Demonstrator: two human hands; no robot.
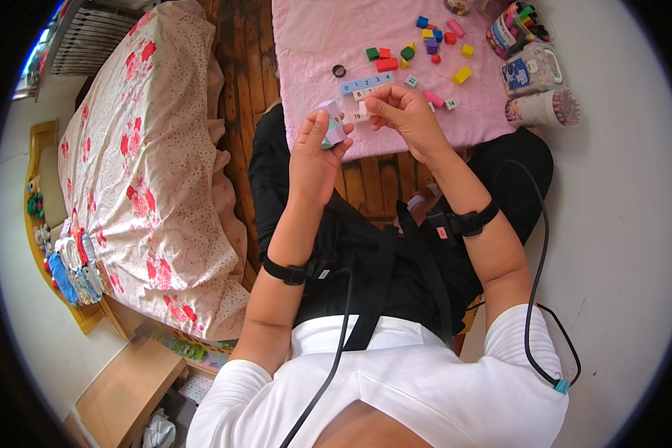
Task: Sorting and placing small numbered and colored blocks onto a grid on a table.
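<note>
My left hand (319, 159) holds several lilac and mint-green cubes (334, 124), one with a printed number facing up. Just right of it, my right hand (411, 117) bends over the number blocks, thumb and forefinger pinched together on a small pale block (363, 108), mostly hidden by the fingers. Beneath and beyond the hand lies a row of blue number blocks (367, 82), running from 0 to 4. Below that row are white number blocks (359, 94), partly covered by my right hand. Another white number block (358, 116) sits nearer the table edge.
Coloured wooden blocks (386, 64) lie scattered across the pink cloth-covered table (325, 67). Loose number cubes (451, 104) and a black ring (339, 71) are there too. A marker tub (504, 33), a clear box (529, 70) and a pencil canister (537, 109) line the right side.
</note>
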